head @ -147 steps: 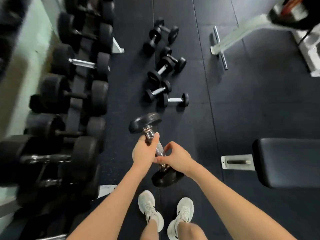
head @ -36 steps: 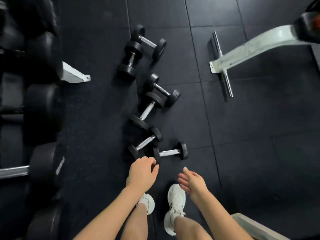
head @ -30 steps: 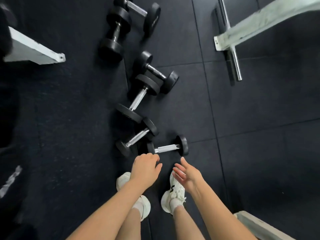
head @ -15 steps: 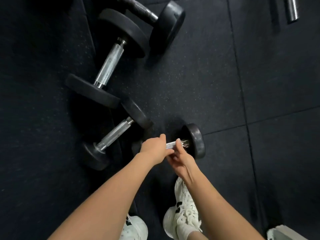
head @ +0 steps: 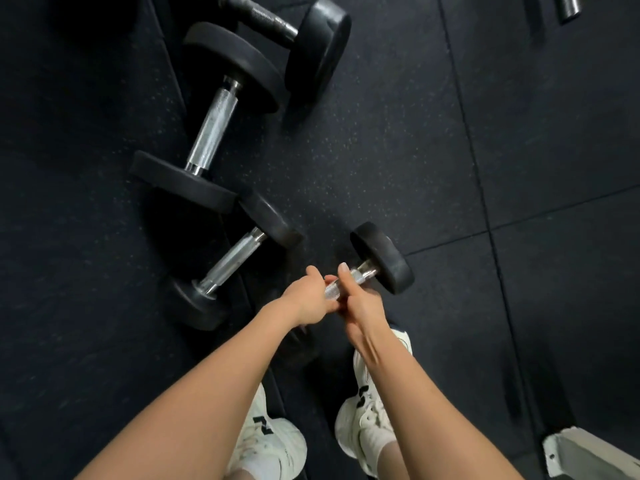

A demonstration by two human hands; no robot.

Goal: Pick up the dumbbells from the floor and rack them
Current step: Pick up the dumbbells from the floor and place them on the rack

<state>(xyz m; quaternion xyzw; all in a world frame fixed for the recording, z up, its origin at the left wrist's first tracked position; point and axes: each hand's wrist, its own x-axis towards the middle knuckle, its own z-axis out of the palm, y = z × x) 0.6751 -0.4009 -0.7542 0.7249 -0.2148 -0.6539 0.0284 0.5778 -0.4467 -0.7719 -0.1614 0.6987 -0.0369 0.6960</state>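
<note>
A small black dumbbell (head: 381,258) with a chrome handle is tilted, its right head raised above the dark rubber floor. My left hand (head: 308,299) and my right hand (head: 360,303) are both wrapped around its handle; its left head is hidden under my left forearm. Just left of it a slightly larger dumbbell (head: 232,261) lies diagonally on the floor. Beyond that lies a bigger dumbbell (head: 213,128), and a third one with a dark handle (head: 304,39) rests at the top. The rack is out of view.
My two white shoes (head: 363,420) stand right below the held dumbbell. A chrome bar end (head: 568,8) shows at the top right, and a white bench foot (head: 588,455) sits at the bottom right corner.
I bent down from standing and both hands closed on the small dumbbell's handle. Since half a second ago its right head has risen and the dumbbell has tilted.
</note>
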